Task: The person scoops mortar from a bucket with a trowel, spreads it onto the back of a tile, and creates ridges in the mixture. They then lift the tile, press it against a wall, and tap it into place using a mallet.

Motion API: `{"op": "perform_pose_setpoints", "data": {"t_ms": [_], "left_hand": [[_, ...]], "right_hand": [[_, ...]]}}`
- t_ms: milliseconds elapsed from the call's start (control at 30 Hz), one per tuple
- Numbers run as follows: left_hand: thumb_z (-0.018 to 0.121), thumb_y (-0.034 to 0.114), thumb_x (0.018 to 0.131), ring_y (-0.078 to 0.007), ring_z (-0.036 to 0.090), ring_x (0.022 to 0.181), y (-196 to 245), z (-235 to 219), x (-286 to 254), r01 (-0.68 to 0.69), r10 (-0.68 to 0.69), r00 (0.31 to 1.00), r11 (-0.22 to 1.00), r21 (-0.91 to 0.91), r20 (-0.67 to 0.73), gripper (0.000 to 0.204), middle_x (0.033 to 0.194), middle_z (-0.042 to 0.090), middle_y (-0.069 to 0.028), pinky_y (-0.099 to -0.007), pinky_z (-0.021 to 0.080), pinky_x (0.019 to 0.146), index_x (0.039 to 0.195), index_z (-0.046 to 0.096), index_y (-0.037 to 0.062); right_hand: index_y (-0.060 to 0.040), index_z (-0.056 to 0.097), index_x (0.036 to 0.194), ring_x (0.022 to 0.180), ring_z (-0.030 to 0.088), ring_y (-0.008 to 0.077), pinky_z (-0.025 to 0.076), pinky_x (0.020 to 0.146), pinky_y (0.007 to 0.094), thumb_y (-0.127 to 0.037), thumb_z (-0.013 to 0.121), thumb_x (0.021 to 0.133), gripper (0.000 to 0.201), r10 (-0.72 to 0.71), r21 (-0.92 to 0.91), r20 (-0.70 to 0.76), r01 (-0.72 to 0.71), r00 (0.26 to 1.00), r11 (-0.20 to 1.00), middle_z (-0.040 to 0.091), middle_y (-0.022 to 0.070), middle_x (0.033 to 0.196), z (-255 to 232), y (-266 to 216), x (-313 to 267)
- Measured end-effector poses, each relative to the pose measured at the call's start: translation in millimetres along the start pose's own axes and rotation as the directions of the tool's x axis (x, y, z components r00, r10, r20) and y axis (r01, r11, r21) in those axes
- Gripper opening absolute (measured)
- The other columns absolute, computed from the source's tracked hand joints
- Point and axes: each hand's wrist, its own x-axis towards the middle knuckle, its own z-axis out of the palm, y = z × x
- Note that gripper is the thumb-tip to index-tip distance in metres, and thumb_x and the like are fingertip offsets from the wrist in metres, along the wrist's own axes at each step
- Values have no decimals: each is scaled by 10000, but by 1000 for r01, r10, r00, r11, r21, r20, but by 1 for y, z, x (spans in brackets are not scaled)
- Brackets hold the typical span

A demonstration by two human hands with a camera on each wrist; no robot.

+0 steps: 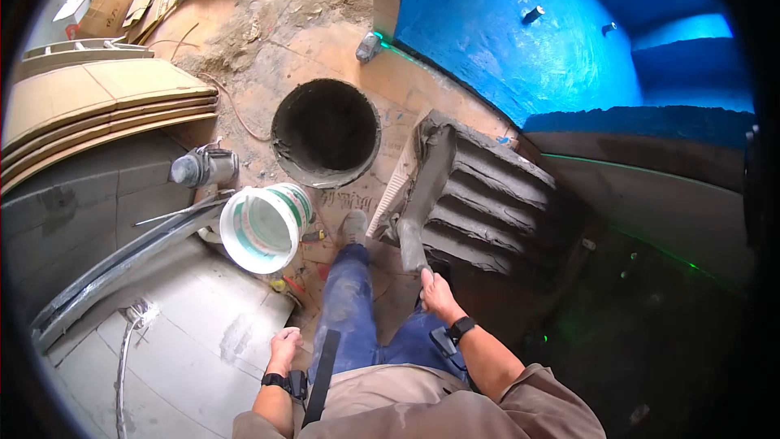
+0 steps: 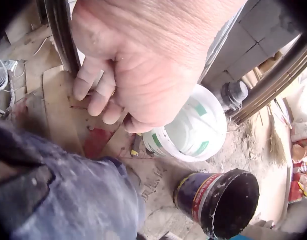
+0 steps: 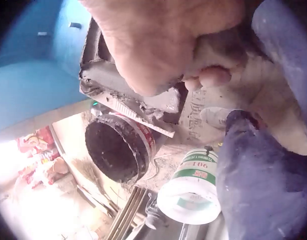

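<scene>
**A:** Notched trowel (image 1: 422,195) is the thing in play here. Going left to right: stacked boards (image 1: 97,106) along the wall, then the white bucket (image 1: 264,228) tipped on its side on the floor, the black bucket (image 1: 325,132) standing open behind it, and right of that the big tile (image 1: 487,203) leaning up with ridged mortar combed across its back. The trowel blade lies against the tile's left part, handle pointing down toward the person.

**B:** Hands?

**A:** Left hand (image 1: 284,349) is down by the left thigh, fingers curled in loosely, nothing in it as far as the left wrist view shows. Right hand (image 1: 437,293) is wrapped round the trowel handle, fingers closed tight on it.

**B:** What could go sideways?

**A:** My guess: the tile only leans there, and nothing I can see braces it. Push too hard with the trowel and it might slide or tip. The mortar ridges look even on the right, so a crooked blade angle would flatten them. Also the white bucket sits just beside the left foot (image 1: 352,226), with small tools scattered near it, so one step back could trip the person.
</scene>
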Motion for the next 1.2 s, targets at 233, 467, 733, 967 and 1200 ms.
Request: {"op": "perform_pose_setpoints", "data": {"t_ms": [233, 467, 733, 967, 1200], "left_hand": [[620, 158, 874, -151, 604, 735, 30, 7, -4, -46, 46, 999, 998, 36, -6, 236, 874, 632, -62, -263, 498, 559, 1084, 607, 51], [616, 215, 881, -196, 627, 828, 26, 0, -18, 4, 2, 999, 993, 122, -52, 306, 950, 641, -95, -328, 522, 618, 1140, 592, 55], [622, 191, 849, -170, 632, 795, 37, 27, -20, 6, 2, 999, 979, 203, -40, 304, 903, 654, -62, -321, 526, 614, 1119, 604, 53], [626, 171, 850, -172, 635, 793, 59, 42, -18, -65, 73, 997, 965, 255, -20, 315, 913, 650, -79, -320, 537, 600, 1129, 591, 28], [621, 145, 849, -160, 628, 747, 49, 50, -26, -94, 109, 993, 959, 267, -43, 284, 905, 648, -76, -280, 526, 560, 1102, 618, 15]], "right_hand": [[-29, 557, 925, 458, 481, 120, 381, 380, 286, -481, 414, 974, 477, 70, -20, 57, -69, 996, 997, 508, 25, 655, -88, -66, -44], [-38, 495, 760, 431, 480, 191, 374, 397, 343, -523, 380, 954, 535, -214, 66, -211, 232, 954, 970, 476, 75, 565, -172, -125, 74], [49, 521, 882, 662, 622, 368, 487, 602, 453, -421, 468, 969, 481, -130, -119, -140, 114, 982, 986, 615, 260, 760, -50, 74, 7], [-93, 482, 801, 395, 432, 130, 343, 357, 280, -443, 443, 988, 399, -28, 339, -102, 62, 994, 939, 468, 28, 562, -140, 17, -28], [-49, 493, 697, 416, 490, 175, 391, 406, 338, -510, 352, 987, 563, -199, 218, -331, 280, 922, 935, 465, 63, 504, -234, -45, 68]]}}
